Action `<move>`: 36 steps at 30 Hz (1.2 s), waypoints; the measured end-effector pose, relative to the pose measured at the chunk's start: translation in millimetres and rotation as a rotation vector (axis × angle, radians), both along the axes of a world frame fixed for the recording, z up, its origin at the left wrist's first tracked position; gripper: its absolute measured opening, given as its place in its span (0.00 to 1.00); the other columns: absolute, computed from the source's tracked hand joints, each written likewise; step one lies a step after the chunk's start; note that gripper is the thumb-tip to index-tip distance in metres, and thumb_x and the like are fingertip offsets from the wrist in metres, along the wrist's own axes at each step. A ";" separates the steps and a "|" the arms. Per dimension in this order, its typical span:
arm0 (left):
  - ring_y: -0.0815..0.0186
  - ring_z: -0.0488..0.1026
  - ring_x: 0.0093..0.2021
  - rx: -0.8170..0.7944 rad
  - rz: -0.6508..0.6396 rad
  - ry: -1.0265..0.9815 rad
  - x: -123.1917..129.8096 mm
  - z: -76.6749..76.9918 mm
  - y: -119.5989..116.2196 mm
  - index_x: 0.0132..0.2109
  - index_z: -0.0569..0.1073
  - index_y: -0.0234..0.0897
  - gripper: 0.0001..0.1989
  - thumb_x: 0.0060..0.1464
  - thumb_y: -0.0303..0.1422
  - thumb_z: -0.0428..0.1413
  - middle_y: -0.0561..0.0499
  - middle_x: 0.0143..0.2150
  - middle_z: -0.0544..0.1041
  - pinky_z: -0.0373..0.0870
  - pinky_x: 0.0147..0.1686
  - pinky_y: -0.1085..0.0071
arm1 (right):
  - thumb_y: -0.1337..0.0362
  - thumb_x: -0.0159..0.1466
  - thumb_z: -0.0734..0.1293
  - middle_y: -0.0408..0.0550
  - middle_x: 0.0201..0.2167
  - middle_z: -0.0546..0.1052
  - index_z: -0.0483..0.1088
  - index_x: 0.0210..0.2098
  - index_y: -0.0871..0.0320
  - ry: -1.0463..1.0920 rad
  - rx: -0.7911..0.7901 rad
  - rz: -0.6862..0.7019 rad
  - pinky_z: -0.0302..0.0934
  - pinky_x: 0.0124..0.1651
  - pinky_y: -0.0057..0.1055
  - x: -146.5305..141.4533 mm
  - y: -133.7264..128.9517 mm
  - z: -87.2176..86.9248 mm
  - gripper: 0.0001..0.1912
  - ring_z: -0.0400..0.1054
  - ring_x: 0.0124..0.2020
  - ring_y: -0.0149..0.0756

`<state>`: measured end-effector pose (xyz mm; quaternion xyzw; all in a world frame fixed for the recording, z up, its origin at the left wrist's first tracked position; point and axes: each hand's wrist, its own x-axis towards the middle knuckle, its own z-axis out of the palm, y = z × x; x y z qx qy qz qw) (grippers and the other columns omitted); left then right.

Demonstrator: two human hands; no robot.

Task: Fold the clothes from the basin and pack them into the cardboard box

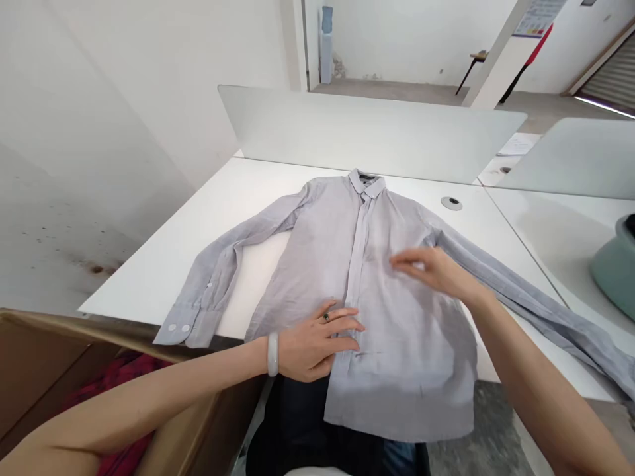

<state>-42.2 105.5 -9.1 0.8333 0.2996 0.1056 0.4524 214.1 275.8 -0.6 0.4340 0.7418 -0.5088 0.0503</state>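
Observation:
A light grey button-up shirt [317,244] lies front side up on the white table [163,244], its collar towards the back and both sleeves spread outward. The lower hem hangs over the table's front edge. My left hand [317,337], with a ring and a pale bracelet, rests on the lower front beside the button placket, fingers spread. Over the chest on the right side is my right hand [426,268], slightly blurred, with thumb and fingers apart and nothing between them. Whether it touches the cloth is unclear.
A cardboard box [198,423] holding red checked cloth [126,377] stands at the lower left. Frosted partitions [367,132] line the table's back. A cable-hole cover [451,203] is behind the right sleeve. A green-grey object [615,264] sits at the right. Another person's limb shows at upper right.

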 end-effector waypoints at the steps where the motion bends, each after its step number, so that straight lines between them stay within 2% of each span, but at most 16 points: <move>1: 0.52 0.46 0.68 -0.014 0.033 0.024 -1.3 -1.8 0.7 0.54 0.68 0.40 0.19 0.55 0.30 0.53 0.44 0.62 0.63 0.41 0.65 0.47 | 0.59 0.63 0.61 0.48 0.42 0.77 0.75 0.42 0.56 -0.033 0.094 -0.015 0.62 0.47 0.31 -11.9 25.5 -30.3 0.14 0.70 0.42 0.37; 4: 0.46 0.42 0.69 -0.034 0.071 0.083 -2.7 -9.0 0.0 0.61 0.63 0.41 0.26 0.58 0.44 0.53 0.41 0.66 0.58 0.44 0.63 0.42 | 0.64 0.63 0.60 0.49 0.44 0.76 0.74 0.45 0.58 -0.184 0.254 -0.011 0.61 0.48 0.30 -44.5 90.4 -113.7 0.15 0.70 0.42 0.35; 6: 0.44 0.42 0.68 -0.037 0.064 0.096 -2.4 -13.0 -2.0 0.62 0.61 0.44 0.29 0.56 0.48 0.53 0.42 0.67 0.57 0.45 0.62 0.40 | 0.66 0.62 0.59 0.51 0.48 0.74 0.72 0.49 0.60 -0.269 0.373 0.067 0.59 0.51 0.31 -60.8 123.0 -154.4 0.18 0.68 0.46 0.36; 8: 0.43 0.42 0.68 -0.048 0.070 0.106 -2.4 -15.1 -3.8 0.63 0.60 0.47 0.30 0.55 0.49 0.54 0.45 0.67 0.56 0.46 0.62 0.40 | 0.67 0.62 0.59 0.52 0.53 0.72 0.70 0.51 0.60 -0.298 0.451 0.148 0.56 0.54 0.34 -71.7 147.1 -182.7 0.19 0.64 0.51 0.39; 11: 0.42 0.42 0.68 -0.056 0.075 0.123 -3.6 -16.5 -5.1 0.64 0.59 0.48 0.32 0.54 0.50 0.54 0.47 0.68 0.54 0.49 0.61 0.40 | 0.65 0.61 0.61 0.52 0.55 0.70 0.69 0.54 0.57 -0.306 0.465 0.206 0.53 0.54 0.40 -77.7 171.4 -208.4 0.21 0.57 0.56 0.45; 14: 0.42 0.46 0.67 0.021 0.067 0.135 -3.4 -21.2 -6.9 0.64 0.59 0.50 0.33 0.54 0.49 0.55 0.48 0.69 0.53 0.54 0.60 0.41 | 0.62 0.60 0.61 0.52 0.49 0.74 0.73 0.47 0.55 -0.367 0.476 0.266 0.49 0.53 0.42 -73.4 189.4 -222.3 0.17 0.56 0.53 0.47; 17: 0.43 0.53 0.65 0.172 0.100 0.152 -0.2 -30.2 -11.7 0.62 0.62 0.53 0.26 0.57 0.44 0.53 0.51 0.67 0.57 0.59 0.58 0.45 | 0.61 0.60 0.61 0.51 0.41 0.76 0.76 0.39 0.54 -0.444 0.494 0.257 0.45 0.51 0.43 -66.2 205.0 -229.9 0.13 0.56 0.49 0.47; 19: 0.44 0.56 0.64 0.255 0.139 0.158 2.5 -35.8 -15.2 0.60 0.64 0.54 0.21 0.60 0.42 0.51 0.52 0.66 0.60 0.61 0.57 0.46 | 0.61 0.60 0.61 0.51 0.40 0.77 0.76 0.39 0.54 -0.479 0.504 0.217 0.44 0.51 0.43 -64.5 212.2 -233.3 0.14 0.56 0.48 0.47; 22: 0.45 0.57 0.64 0.312 0.158 0.164 4.6 -40.1 -17.7 0.59 0.65 0.54 0.20 0.60 0.41 0.51 0.53 0.65 0.61 0.64 0.56 0.48 | 0.61 0.60 0.61 0.52 0.39 0.77 0.77 0.40 0.54 -0.486 0.513 0.204 0.43 0.51 0.44 -69.2 215.1 -237.8 0.14 0.56 0.48 0.47; 28: 0.46 0.58 0.63 0.293 0.138 0.155 3.8 -40.9 -18.2 0.60 0.65 0.52 0.21 0.59 0.42 0.52 0.52 0.63 0.64 0.65 0.56 0.48 | 0.63 0.59 0.61 0.52 0.39 0.77 0.77 0.39 0.55 -0.565 0.494 0.118 0.41 0.54 0.48 -82.2 206.8 -244.8 0.14 0.56 0.51 0.49; 32: 0.47 0.58 0.64 0.246 0.138 0.138 2.4 -37.7 -16.8 0.59 0.65 0.52 0.22 0.58 0.40 0.54 0.51 0.62 0.66 0.63 0.57 0.47 | 0.61 0.58 0.60 0.51 0.42 0.77 0.77 0.41 0.53 -0.521 0.476 0.076 0.43 0.54 0.49 -78.9 203.4 -242.6 0.16 0.56 0.51 0.49; 36: 0.52 0.56 0.65 0.112 0.129 0.126 -6.4 -22.4 9.3 0.59 0.65 0.48 0.21 0.59 0.38 0.53 0.50 0.60 0.68 0.61 0.60 0.52 | 0.59 0.60 0.57 0.52 0.41 0.77 0.77 0.40 0.53 -0.481 0.492 0.071 0.45 0.53 0.47 -79.1 202.9 -235.4 0.18 0.56 0.51 0.49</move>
